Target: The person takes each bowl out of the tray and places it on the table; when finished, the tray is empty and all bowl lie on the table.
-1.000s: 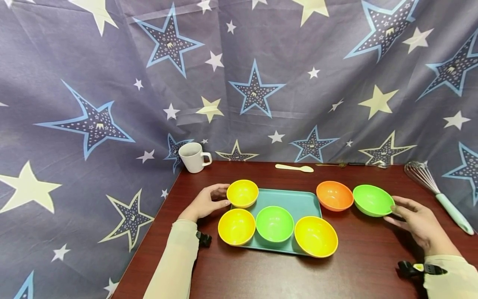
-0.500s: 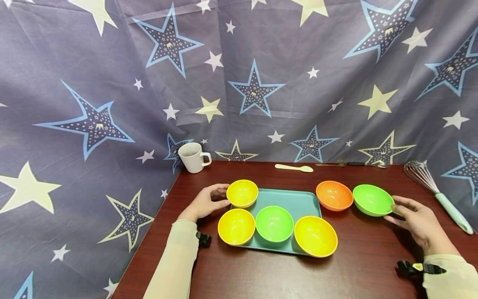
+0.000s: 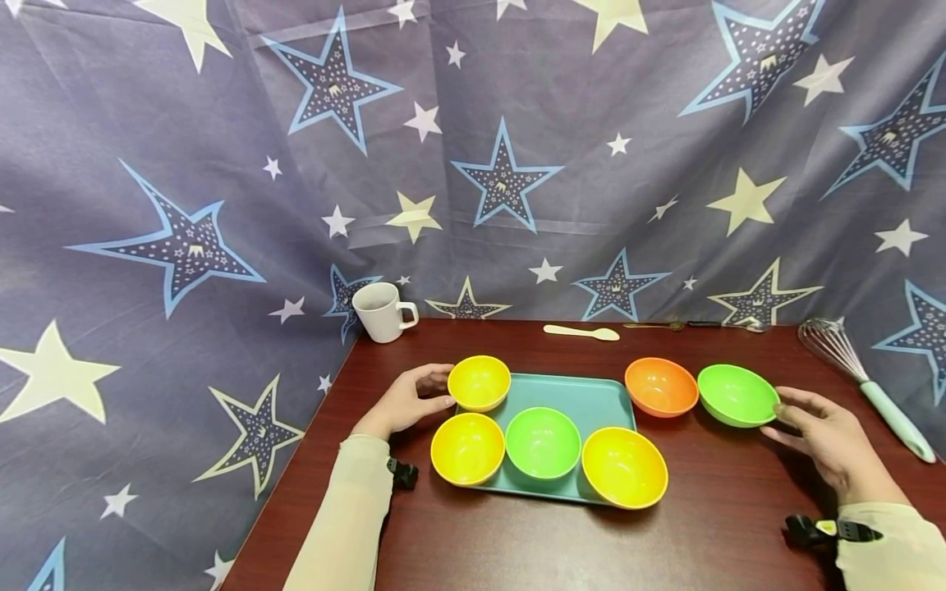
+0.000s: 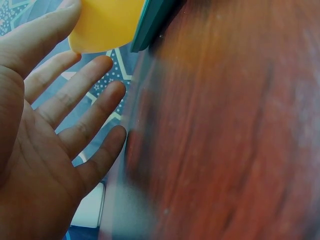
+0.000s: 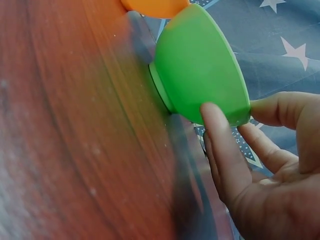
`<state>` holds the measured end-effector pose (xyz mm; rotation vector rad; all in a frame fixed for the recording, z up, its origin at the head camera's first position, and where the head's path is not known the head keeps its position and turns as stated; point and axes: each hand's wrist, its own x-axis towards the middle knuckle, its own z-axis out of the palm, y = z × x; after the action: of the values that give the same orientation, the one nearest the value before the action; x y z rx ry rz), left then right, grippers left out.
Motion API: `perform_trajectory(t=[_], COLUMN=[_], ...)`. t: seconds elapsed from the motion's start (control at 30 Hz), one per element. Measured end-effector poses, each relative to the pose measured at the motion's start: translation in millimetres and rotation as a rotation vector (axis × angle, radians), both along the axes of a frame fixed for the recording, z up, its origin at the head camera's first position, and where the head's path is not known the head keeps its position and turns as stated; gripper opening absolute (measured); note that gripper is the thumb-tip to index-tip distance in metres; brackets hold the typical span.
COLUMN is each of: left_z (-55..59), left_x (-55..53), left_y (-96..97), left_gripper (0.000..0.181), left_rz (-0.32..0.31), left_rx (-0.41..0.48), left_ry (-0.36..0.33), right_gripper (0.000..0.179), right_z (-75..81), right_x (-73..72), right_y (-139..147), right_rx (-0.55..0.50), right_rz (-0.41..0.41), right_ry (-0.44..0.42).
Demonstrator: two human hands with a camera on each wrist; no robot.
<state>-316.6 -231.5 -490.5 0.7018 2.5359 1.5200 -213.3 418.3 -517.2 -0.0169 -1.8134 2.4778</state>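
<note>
My left hand [image 3: 405, 400] lies beside a yellow bowl [image 3: 479, 383] at the tray's back left corner; its thumb and index fingertip meet or nearly meet the bowl's outer wall, and the other fingers spread loosely in the left wrist view. At the right, my right hand [image 3: 831, 443] touches the outside and rim edge of a green bowl [image 3: 739, 396] with its fingertips, not wrapped around it. An orange bowl [image 3: 661, 387] stands against that green bowl. Along the front of the teal tray [image 3: 569, 394] are a yellow bowl [image 3: 469, 449], a green bowl [image 3: 544, 443] and a larger yellow bowl [image 3: 625, 468].
A white mug [image 3: 383, 312] stands at the back left. A cream spoon [image 3: 581, 332] and thin utensils lie along the back edge. The whisk [image 3: 865, 382] lies at the far right. Behind the brown table [image 3: 562, 550] hangs a star-patterned cloth [image 3: 480, 98].
</note>
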Motion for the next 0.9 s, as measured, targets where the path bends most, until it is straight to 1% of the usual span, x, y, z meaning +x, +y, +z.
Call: perform_trajectory(t=[0.1,0.17,0.33,0.4,0.47,0.63,0.77,0.9], left_z=[0.6,-1.4,-15.5,-20.2,-22.4,-24.4,-24.3,-25.2], left_x=[-0.1,-2.4,-14.5,-17.7,-18.8,-18.7,-18.6,-19.6], left_y=[0.6,0.5,-3.9,-5.9,-7.2,-10.2,-12.8,-14.8], left_gripper=[0.059,0.058,0.060,0.061,0.062,0.064,0.063,0.061], left_rz=[-0.004,-0.006,-0.001,-0.002,-0.004,-0.007,0.011,0.031], left_rx=[-0.001,-0.002,-0.014,-0.019,-0.024,-0.024,-0.038,-0.060], left_ry=[-0.001,-0.004,-0.010,-0.008,-0.004,0.000,0.004,0.011], right_gripper=[0.034,0.034,0.035,0.036,0.036,0.033,0.033,0.034], right_z=[0.0,0.3,1.7,3.3,5.8,14.1,19.5,25.1], right_x=[0.6,0.7,0.5,0.9,1.8,2.8,0.0,-3.6], right_y=[0,1,2,2,3,0,-2,-4], right_rx=[0.006,0.010,0.021,0.021,0.023,0.074,0.126,0.218], right_rz=[0.001,-0.001,-0.016,-0.026,-0.043,-0.106,-0.156,-0.195], right_ry=[0.001,0.005,0.011,0.012,0.013,0.033,0.062,0.086])
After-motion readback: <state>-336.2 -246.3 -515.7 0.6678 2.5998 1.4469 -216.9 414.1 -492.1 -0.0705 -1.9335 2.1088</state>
